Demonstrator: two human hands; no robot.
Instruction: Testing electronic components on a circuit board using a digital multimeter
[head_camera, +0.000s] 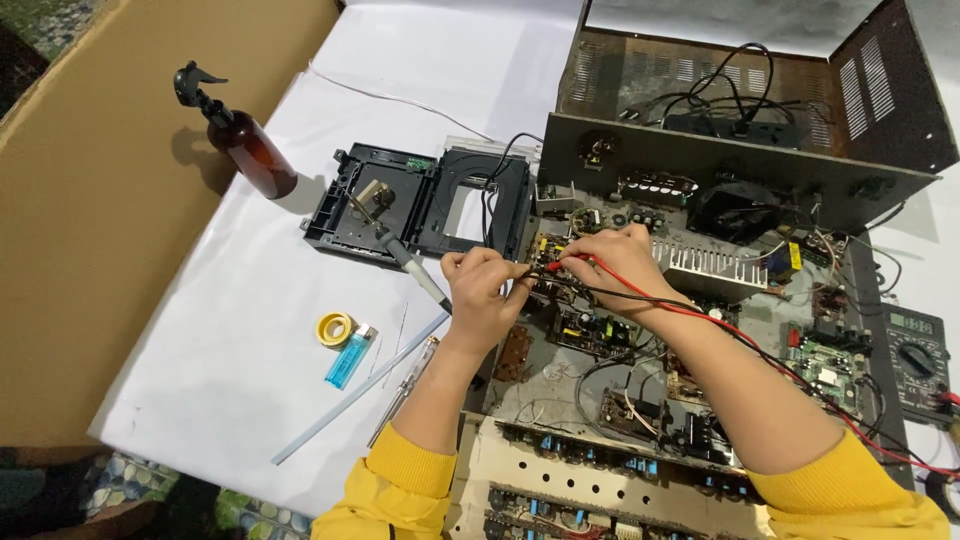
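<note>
Right now my left hand (480, 285) is closed around the black probe (522, 270) and my right hand (620, 262) pinches the red probe (572, 260) – both tips come together on a small circuit board (555, 270) just between the two hands. I hold them like pens, low and close to the tip, I think so that the points stay steady on the small contacts. The red lead (740, 340) runs back along my right forearm to the multimeter (915, 360), which lies well to the right of that hand, its dial turned up toward me.

Just left of my left hand rests a soldering iron (410, 262), its tip on the black disc drive tray (420, 200), probably to keep the tip off the white sheet (260, 330). Below and left of it lie a yellow tape roll (335, 328), a blue lighter (349, 357) and a long screwdriver (405, 390). Beyond both hands stands the opened metal chassis (740, 160) with a finned heatsink (705, 265) – and far to the left, a brown spray bottle (240, 135).
</note>
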